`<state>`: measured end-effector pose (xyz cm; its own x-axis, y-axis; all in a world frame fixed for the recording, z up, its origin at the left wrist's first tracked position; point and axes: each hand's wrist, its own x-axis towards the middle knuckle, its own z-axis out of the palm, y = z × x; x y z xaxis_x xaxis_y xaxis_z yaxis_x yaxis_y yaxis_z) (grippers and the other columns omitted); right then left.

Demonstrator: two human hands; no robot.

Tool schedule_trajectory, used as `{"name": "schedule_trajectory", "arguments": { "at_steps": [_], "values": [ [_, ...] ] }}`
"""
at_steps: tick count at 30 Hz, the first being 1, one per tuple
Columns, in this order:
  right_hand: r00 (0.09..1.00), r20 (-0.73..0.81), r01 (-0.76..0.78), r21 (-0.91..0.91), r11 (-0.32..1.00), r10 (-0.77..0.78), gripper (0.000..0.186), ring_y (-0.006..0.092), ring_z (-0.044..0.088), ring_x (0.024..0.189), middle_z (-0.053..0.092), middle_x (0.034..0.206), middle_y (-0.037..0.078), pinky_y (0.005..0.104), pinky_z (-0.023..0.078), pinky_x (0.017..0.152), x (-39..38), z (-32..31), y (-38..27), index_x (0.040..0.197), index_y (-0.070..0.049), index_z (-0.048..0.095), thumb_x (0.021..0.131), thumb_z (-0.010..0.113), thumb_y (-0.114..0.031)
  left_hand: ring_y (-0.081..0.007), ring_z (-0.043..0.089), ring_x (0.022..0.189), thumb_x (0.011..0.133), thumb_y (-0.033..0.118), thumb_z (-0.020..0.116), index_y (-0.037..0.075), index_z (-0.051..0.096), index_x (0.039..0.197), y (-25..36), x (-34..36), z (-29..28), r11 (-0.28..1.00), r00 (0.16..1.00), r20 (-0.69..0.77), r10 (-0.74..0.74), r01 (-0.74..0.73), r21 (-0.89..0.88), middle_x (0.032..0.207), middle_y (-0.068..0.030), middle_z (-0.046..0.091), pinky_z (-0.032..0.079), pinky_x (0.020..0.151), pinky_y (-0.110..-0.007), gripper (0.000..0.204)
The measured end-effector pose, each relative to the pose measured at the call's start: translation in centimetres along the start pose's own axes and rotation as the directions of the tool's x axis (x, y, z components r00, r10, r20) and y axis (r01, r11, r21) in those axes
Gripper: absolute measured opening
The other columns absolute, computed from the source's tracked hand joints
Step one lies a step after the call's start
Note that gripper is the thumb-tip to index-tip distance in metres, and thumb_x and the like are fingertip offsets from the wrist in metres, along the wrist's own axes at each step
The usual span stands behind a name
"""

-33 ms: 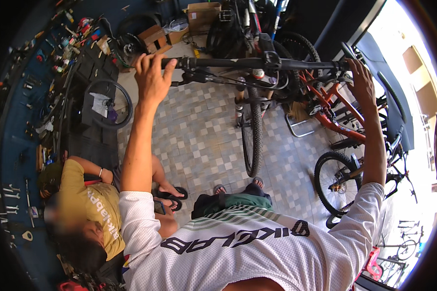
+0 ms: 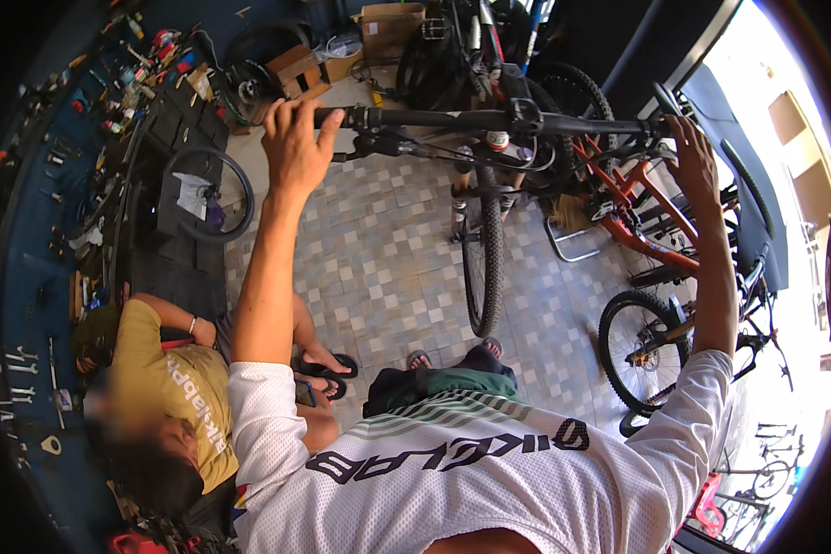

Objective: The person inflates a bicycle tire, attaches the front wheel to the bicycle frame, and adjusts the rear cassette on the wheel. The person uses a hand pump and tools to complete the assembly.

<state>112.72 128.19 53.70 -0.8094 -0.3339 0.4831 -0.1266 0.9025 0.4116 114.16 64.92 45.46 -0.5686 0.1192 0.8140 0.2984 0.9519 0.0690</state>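
Note:
A black bicycle handlebar [image 2: 443, 121] spans the view in front of me. My left hand [image 2: 297, 152] is closed over its left end, knuckles up and thumb lying along the near side. My right hand [image 2: 694, 159] is wrapped over the right end, its fingers partly hiding the grip. Brake levers and cables [image 2: 388, 145] hang just below the bar. Beneath the stem [image 2: 524, 116] the fork runs down to the front wheel [image 2: 483, 268], which has a knobby tyre and points toward me.
Left, a person in a yellow shirt [image 2: 180, 388] sits beside a dark cabinet [image 2: 143, 231] with a loose wheel [image 2: 247, 198] against it. Tools hang along the blue wall [image 2: 28, 277]. An orange bicycle frame [image 2: 651, 249] and another wheel [image 2: 639, 351] stand right. Cardboard boxes [image 2: 390, 32] are at the back.
Almost nothing differs. The handlebar and both my hands sit very slightly further right in the view, still in the same hold.

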Motion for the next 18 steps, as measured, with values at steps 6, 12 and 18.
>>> {"name": "schedule_trajectory", "arguments": {
  "at_steps": [6,12,18],
  "values": [
    [0.999,0.039,-0.011,-0.029,1.000,0.012,0.083,0.0324,0.049,0.138,0.051,0.150,0.011,0.0434,0.043,0.113,1.9,0.3,0.9,0.152,-0.020,0.043,0.079,0.078,-0.004,-0.0351,0.050,0.113,0.100,0.053,0.058,0.012,0.069,0.109,0.0,0.7,0.2,0.998,0.998,-0.021,-0.064,0.064,-0.024,0.108,-0.0108,0.060,0.042,0.096,-0.051,0.044],
    [0.986,0.152,-0.048,-0.094,0.994,0.062,0.083,0.0303,0.048,0.138,0.050,0.149,0.008,0.0432,0.040,0.116,1.9,-0.1,1.4,0.150,-0.020,0.045,0.077,0.081,-0.007,-0.0302,0.052,0.108,0.096,0.049,0.068,0.013,0.070,0.107,0.3,1.4,0.4,0.993,0.998,0.010,-0.059,0.059,-0.100,0.104,-0.0083,0.061,0.041,0.093,-0.047,0.038],
    [0.972,0.060,-0.227,-0.013,0.974,0.228,0.086,0.0331,0.040,0.146,0.046,0.154,0.011,0.0449,0.036,0.119,1.9,0.2,-3.4,0.150,-0.018,0.044,0.074,0.080,0.000,-0.0253,0.064,0.089,0.083,0.049,0.081,0.006,0.071,0.103,-6.2,4.5,-0.4,0.876,0.993,0.047,-0.106,0.115,-0.468,0.093,-0.0083,0.068,0.047,0.082,-0.039,0.048]
  ]
}}
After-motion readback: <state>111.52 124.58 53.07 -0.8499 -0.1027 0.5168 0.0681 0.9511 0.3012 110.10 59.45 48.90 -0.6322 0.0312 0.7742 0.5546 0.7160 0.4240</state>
